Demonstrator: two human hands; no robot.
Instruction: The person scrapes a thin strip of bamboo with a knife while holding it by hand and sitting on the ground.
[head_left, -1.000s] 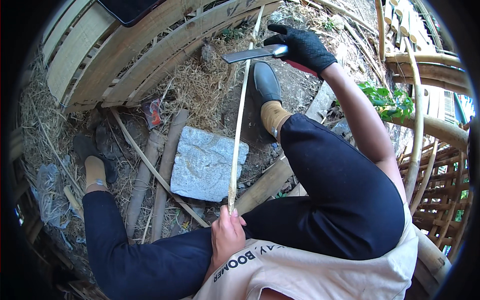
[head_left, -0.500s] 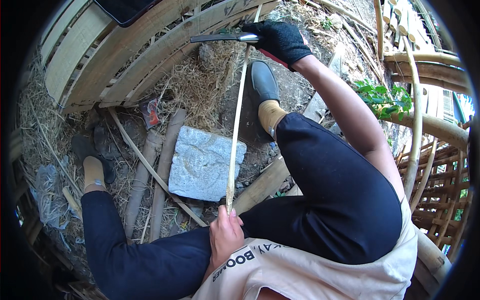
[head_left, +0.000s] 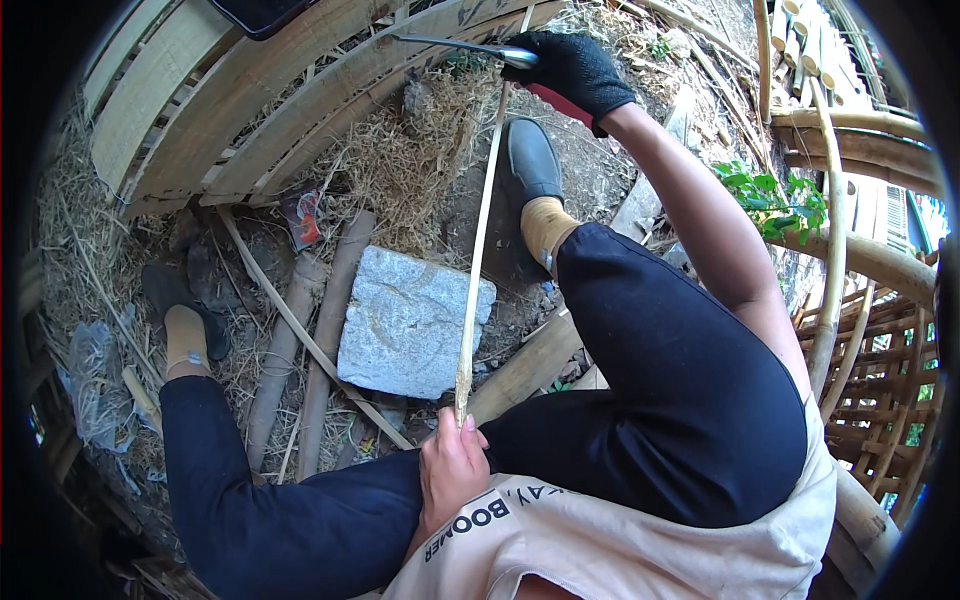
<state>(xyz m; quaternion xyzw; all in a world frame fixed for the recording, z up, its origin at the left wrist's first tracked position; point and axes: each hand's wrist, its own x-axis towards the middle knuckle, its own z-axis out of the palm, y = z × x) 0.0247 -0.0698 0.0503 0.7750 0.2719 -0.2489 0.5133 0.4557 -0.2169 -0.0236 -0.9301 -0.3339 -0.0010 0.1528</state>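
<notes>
A long, pale bamboo strip [head_left: 482,235] runs from my lap away toward the far edge. My bare left hand [head_left: 455,465] is closed around its near end, where the strip looks rough and darker. At the far side my right hand [head_left: 572,78], in a black glove with a red palm, grips a knife [head_left: 455,44] whose thin blade points left. The knife lies across the strip close to its far end. The knife's handle is mostly hidden inside the glove, and I cannot tell whether the blade touches the strip.
A grey stone block [head_left: 412,325] sits on the ground between my feet, beside bamboo poles [head_left: 335,345]. Slatted bamboo panels [head_left: 265,125] stand at the far left, with dry shavings [head_left: 400,175] by them. A woven bamboo fence [head_left: 885,385] and green leaves [head_left: 775,200] are at the right.
My right hand has shifted slightly up and to the right with the knife, whose blade has turned and looks narrower. My left hand keeps its hold on the strip.
</notes>
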